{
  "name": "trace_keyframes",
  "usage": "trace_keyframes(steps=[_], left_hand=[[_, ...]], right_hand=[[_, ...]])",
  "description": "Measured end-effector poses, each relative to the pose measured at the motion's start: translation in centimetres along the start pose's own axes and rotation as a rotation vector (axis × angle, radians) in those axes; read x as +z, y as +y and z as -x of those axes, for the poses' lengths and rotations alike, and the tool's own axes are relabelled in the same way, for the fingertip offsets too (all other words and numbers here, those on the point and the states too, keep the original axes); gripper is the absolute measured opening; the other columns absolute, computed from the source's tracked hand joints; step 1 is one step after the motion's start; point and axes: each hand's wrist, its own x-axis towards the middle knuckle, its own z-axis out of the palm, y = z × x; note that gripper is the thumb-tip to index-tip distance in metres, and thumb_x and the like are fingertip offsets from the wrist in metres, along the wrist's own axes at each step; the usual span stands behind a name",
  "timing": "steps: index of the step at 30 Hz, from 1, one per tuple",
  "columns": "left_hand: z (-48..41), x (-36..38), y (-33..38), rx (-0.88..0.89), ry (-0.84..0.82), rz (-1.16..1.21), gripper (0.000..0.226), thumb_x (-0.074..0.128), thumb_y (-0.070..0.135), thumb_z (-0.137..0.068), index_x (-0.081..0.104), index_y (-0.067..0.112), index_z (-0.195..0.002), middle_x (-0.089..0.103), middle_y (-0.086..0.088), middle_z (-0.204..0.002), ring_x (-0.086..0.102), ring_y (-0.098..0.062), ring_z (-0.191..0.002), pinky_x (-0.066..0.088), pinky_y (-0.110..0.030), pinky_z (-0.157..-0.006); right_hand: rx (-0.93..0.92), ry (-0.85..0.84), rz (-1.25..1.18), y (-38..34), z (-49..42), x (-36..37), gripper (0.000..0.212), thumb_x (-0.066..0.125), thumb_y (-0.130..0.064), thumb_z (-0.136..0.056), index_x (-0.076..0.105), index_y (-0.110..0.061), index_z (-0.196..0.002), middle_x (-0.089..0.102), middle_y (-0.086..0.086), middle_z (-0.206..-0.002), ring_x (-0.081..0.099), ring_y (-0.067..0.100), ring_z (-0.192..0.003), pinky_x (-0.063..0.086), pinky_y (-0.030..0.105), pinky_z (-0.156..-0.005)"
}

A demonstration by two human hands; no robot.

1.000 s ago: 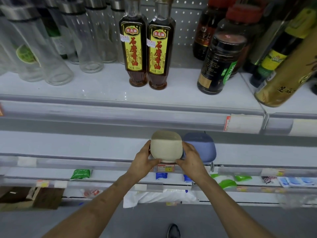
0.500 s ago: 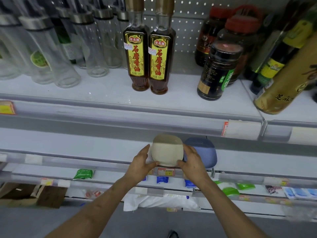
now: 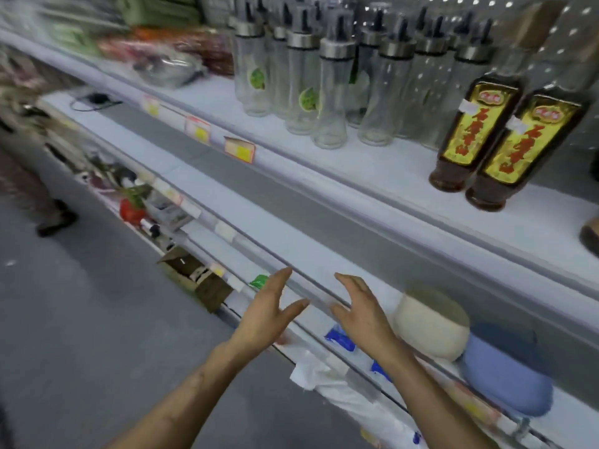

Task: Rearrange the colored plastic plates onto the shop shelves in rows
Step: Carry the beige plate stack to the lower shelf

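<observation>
Cardboard box [image 3: 194, 278] at nine o'clock of our hands, flaps up, contents too blurred for us; left hand [image 3: 265, 314] spread and empty, right hand [image 3: 363, 314] open too; cream plate [image 3: 431, 325] on the shelf [image 3: 291, 241] at three o'clock, blue plate [image 3: 505, 380] just beside it, smeared

Both hands are off the plates, fingers spread and holding nothing: left hand [image 3: 269, 314], right hand [image 3: 359, 311]. A cream plate [image 3: 431, 325] rests on the lower shelf [image 3: 324, 254], apparently touching a blue plate [image 3: 505, 380] at its right; motion blur obscures the edges.
</observation>
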Motion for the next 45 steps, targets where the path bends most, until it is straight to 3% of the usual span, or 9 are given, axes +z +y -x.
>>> trace_keyframes(steps=[3, 6, 13, 16, 22, 30, 33, 37, 45], left_hand=[[3.0, -6.5, -3.5, -0.103, 0.146, 0.016, 0.075, 0.063, 0.064, -0.091, 0.037, 0.034, -0.155, 0.041, 0.014, -0.157, 0.044, -0.005, -0.141, 0.044, -0.041, -0.113], [7.0, -13.0, -6.7, -0.164, 0.294, 0.018, 0.061, 0.067, 0.051, -0.095, 0.042, 0.038, -0.149, 0.045, 0.023, -0.148, 0.049, 0.001, -0.133, 0.048, -0.036, -0.108], [18.7, -28.8, -13.5, -0.353, 0.650, -0.035, 0.081, 0.058, 0.071, -0.088, 0.043, 0.025, -0.153, 0.047, 0.012, -0.151, 0.049, -0.003, -0.133, 0.049, -0.037, -0.108], [24.7, -34.1, -14.1, -0.398, 0.825, -0.037, 0.073, 0.063, 0.058, -0.090, 0.047, 0.022, -0.151, 0.052, 0.012, -0.145, 0.052, 0.002, -0.127, 0.050, -0.035, -0.106], [37.0, -40.9, -13.8, -0.506, 1.177, -0.147, 0.065, 0.062, 0.057, -0.094, 0.050, 0.023, -0.149, 0.054, 0.014, -0.143, 0.051, 0.000, -0.134, 0.049, -0.034, -0.108], [50.8, -41.8, -7.9, -0.748, 1.690, -0.253, 0.045, 0.063, 0.037, -0.098, 0.058, 0.022, -0.140, 0.061, 0.010, -0.135, 0.058, 0.004, -0.123, 0.050, -0.013, -0.094], [55.3, -39.7, -4.5, -0.869, 1.875, -0.375, 0.042, 0.065, 0.034, -0.098, 0.060, 0.023, -0.138, 0.063, 0.011, -0.133, 0.059, 0.002, -0.123, 0.052, -0.018, -0.097], [59.5, -35.5, 1.3, -1.029, 2.056, -0.557, 0.043, 0.063, 0.031, -0.098, 0.059, 0.018, -0.139, 0.064, 0.005, -0.133, 0.062, -0.003, -0.122, 0.053, -0.021, -0.098], [66.6, -28.1, 10.4, -1.442, 2.205, -0.940, 0.039, 0.060, 0.035, -0.099, 0.056, 0.024, -0.137, 0.052, 0.005, -0.137, 0.053, -0.013, -0.127, 0.047, -0.041, -0.108]], right_hand=[[-0.166, -0.106, 0.003, -6.0, -2.1, 4.6, 0.057, 0.067, -0.023, -0.095, 0.049, -0.022, -0.149, 0.047, -0.008, -0.148, 0.047, 0.012, -0.138, 0.036, 0.025, -0.115], [-0.315, -0.256, -0.003, -13.4, -3.7, 9.5, 0.056, 0.067, -0.025, -0.094, 0.049, -0.029, -0.148, 0.046, -0.017, -0.143, 0.045, 0.000, -0.133, 0.033, 0.016, -0.112], [-0.687, -0.467, -0.016, -33.2, -4.5, 21.1, 0.061, 0.067, -0.042, -0.097, 0.046, -0.026, -0.153, 0.048, -0.009, -0.151, 0.048, 0.008, -0.136, 0.041, 0.033, -0.115], [-0.856, -0.558, -0.043, -41.1, -2.1, 25.3, 0.062, 0.066, -0.043, -0.097, 0.047, -0.023, -0.152, 0.050, -0.007, -0.149, 0.049, 0.009, -0.136, 0.042, 0.037, -0.114], [-1.175, -0.833, -0.177, -54.8, 5.7, 32.5, 0.056, 0.064, -0.041, -0.100, 0.046, -0.028, -0.152, 0.048, -0.016, -0.147, 0.046, -0.003, -0.132, 0.040, 0.022, -0.111], [-1.510, -1.307, -0.420, -66.6, 20.0, 39.4, 0.052, 0.063, -0.038, -0.101, 0.049, -0.029, -0.150, 0.051, -0.016, -0.143, 0.046, -0.003, -0.134, 0.044, 0.030, -0.111], [-1.638, -1.480, -0.487, -68.1, 25.7, 40.4, 0.053, 0.064, -0.037, -0.101, 0.049, -0.025, -0.151, 0.052, -0.013, -0.144, 0.049, -0.003, -0.132, 0.042, 0.026, -0.112], [-1.770, -1.658, -0.577, -68.2, 33.2, 40.2, 0.055, 0.065, -0.039, -0.099, 0.051, -0.023, -0.149, 0.055, -0.009, -0.144, 0.052, 0.004, -0.134, 0.044, 0.038, -0.114], [-1.888, -1.921, -0.536, -66.0, 46.2, 36.3, 0.066, 0.067, -0.038, -0.098, 0.039, -0.024, -0.156, 0.047, -0.007, -0.151, 0.049, 0.007, -0.133, 0.044, 0.039, -0.114]])
